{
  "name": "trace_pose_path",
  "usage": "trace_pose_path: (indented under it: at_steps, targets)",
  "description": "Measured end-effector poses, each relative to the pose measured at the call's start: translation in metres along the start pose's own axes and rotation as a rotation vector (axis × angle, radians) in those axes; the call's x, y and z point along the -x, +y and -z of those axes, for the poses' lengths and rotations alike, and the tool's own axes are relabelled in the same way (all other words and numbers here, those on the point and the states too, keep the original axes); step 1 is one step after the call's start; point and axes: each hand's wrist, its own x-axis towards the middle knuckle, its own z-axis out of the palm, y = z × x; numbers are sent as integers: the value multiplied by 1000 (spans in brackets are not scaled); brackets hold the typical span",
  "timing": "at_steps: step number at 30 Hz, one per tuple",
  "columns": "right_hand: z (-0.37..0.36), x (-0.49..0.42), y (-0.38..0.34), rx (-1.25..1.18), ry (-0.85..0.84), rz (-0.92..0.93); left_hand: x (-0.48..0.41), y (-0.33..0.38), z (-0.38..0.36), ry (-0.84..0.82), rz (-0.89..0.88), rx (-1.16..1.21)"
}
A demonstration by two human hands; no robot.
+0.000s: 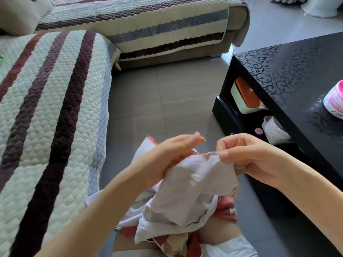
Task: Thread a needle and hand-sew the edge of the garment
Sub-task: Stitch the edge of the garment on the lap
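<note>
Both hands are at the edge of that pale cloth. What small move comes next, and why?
Probably the left hand lowers its raised fingertips to the edge. The right hand pinches the garment at its hem, the edge runs stretched between both hands, and the left's upper fingers are lifted and blurred. No needle or thread shows, so it's a guess.

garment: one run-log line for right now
left hand: against garment, fingers blurred | right hand: pinches garment edge | garment: bunched on lap

Bright, soft daylight enters from the far right, glaring off the glossy black table (289, 71) and grey floor (274, 23). The left hand (167, 154) shows motion-blurred fingers (196, 139); frame edges bow.
</note>
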Motion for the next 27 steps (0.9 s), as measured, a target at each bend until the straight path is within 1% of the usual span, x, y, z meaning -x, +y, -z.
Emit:
trace_pose_path:
  at_steps: [3, 6, 8, 11, 14, 17, 21, 23, 24, 25, 27]
  targets:
    - [4, 6, -4, 98, 40, -6, 2, -3, 0, -8, -79, -62]
    - [4, 12, -4, 234, 113, -20, 9, -3, 1, 49, -144, -22]
    - [2, 15, -3, 305, 136, -26, 14, -2, 1, 93, -156, -15]
    - [-2, 16, -1, 323, 136, -33, 19, -2, 3, 106, -146, -22]
    - [-5, 14, -1, 343, 113, -12, 21, 2, 3, 79, -157, -46]
    - [-5, 15, -5, 355, 68, 18, 24, 8, 0, 118, -203, -34]
    - [-3, 16, -15, 348, 11, 65, 25, 16, 0, 159, -309, -120]
    - [3, 14, -22, 263, 81, 87, 26, 24, 0, 161, -357, -115]
    - [9, 11, -24, 247, 156, 100, 26, 30, 1, 159, -379, -91]
    - [16, 7, -24, 291, 260, 102, 27, 36, 1, 153, -396, -57]
    - [29, -3, -21, 515, 469, 66, 29, 52, 2, 135, -416, -9]
